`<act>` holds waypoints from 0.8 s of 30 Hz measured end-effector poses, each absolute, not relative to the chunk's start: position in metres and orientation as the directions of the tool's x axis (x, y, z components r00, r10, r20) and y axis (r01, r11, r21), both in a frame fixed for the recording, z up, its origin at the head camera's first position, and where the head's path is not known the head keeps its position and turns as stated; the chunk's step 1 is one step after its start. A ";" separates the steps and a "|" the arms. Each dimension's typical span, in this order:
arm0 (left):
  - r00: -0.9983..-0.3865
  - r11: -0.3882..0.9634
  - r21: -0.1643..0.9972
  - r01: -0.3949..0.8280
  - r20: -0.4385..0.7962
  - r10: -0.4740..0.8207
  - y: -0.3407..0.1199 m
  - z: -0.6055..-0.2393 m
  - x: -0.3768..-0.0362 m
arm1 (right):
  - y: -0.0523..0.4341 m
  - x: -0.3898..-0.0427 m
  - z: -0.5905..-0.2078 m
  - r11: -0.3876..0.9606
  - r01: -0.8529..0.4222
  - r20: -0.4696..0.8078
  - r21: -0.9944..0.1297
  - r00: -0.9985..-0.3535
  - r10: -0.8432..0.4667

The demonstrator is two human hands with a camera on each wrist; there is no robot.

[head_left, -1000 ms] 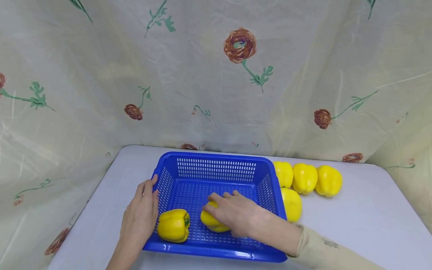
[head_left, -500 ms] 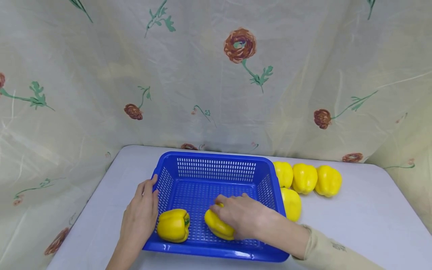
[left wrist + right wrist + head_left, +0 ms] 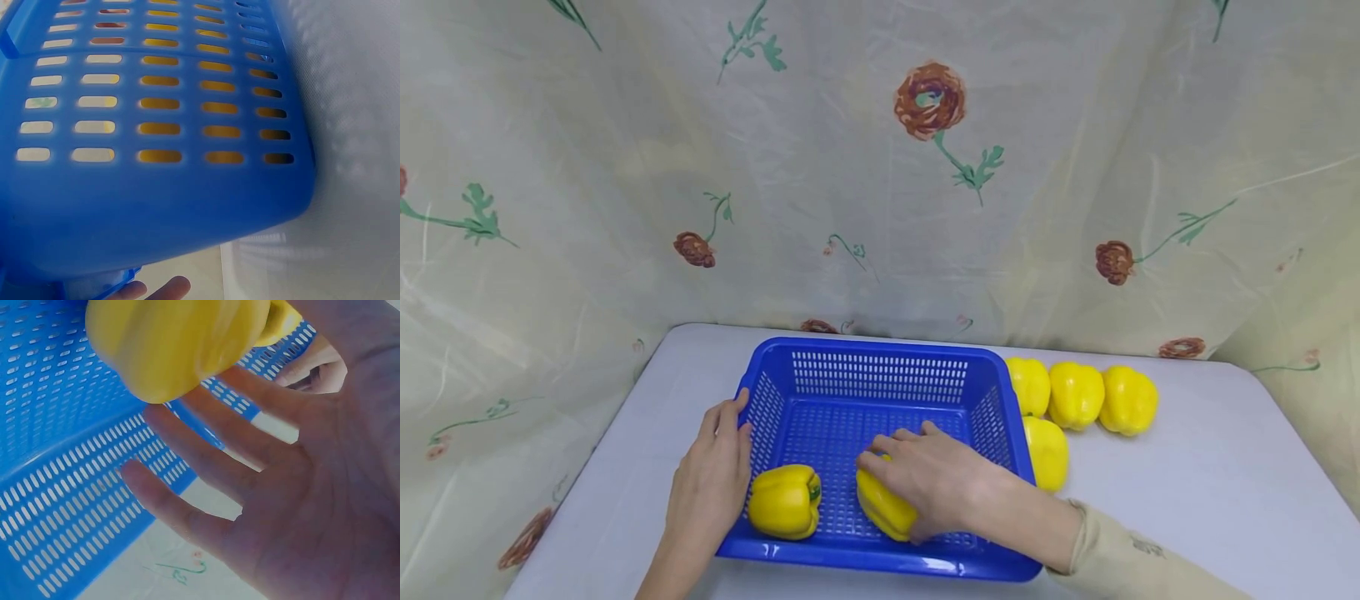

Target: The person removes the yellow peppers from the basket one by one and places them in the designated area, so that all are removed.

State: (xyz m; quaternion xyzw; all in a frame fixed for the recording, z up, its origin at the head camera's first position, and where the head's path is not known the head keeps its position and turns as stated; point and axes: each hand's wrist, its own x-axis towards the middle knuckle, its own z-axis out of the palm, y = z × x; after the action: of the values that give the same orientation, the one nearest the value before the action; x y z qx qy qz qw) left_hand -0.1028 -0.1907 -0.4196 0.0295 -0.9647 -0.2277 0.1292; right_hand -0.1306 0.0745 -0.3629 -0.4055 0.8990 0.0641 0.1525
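A blue plastic basket with slotted walls stands on the table. My left hand holds its left rim; two fingertips show near that rim in the left wrist view. Inside, my right hand grips a yellow bell pepper near the front, covering its right part. The right wrist view shows fingertips against this pepper; the thumb is hidden there. A second yellow bell pepper lies on its side in the front left corner, green stem facing right.
Several more yellow bell peppers sit on the white table right of the basket, two of them partly hidden by its wall. A flower-patterned curtain hangs behind the table.
My right hand has shifted the gripped pepper a little to the right and nearer, and turned it. The left hand, basket and other peppers have stayed put.
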 end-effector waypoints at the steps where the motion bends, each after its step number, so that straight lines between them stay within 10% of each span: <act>1: -0.964 0.894 0.448 0.004 0.239 -0.115 -0.190 -0.420 -0.103 | 0.074 -0.131 -0.363 0.660 -0.751 -0.321 -0.008 -0.623 -0.713; 24: -0.968 0.899 0.437 -0.007 0.223 -0.117 -0.191 -0.419 -0.103 | 0.087 -0.125 -0.350 0.626 -0.776 -0.139 0.077 -0.630 -0.764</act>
State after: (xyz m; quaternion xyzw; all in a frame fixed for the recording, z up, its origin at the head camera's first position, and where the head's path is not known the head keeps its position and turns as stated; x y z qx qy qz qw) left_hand -0.1034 -0.1908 -0.4188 0.0321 -0.9667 -0.2221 0.1229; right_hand -0.1245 0.0865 -0.3498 -0.4275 0.9005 0.0649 0.0462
